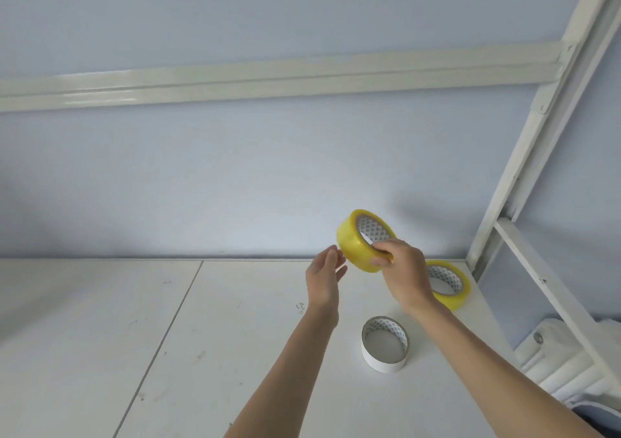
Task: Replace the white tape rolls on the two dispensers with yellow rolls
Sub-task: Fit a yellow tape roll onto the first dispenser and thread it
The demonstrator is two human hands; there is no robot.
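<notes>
My right hand (pixel 401 271) holds a yellow tape roll (pixel 353 246) in the air above the white table (pixel 100 337), with the thumb on the outside and the fingers at its rim. My left hand (pixel 325 276) is just left of that roll, fingers apart, fingertips touching or almost touching its side. A second yellow roll (pixel 453 290) lies flat on the table at the back right, partly hidden by my right wrist. A white tape roll (pixel 384 345) stands flat on the table in front of it, between my forearms. No dispenser is in view.
The table meets a pale blue wall (pixel 235 185) at the back. A white metal frame (pixel 537 155) rises at the right edge. A white padded object (pixel 564 363) sits at the lower right, beyond the table.
</notes>
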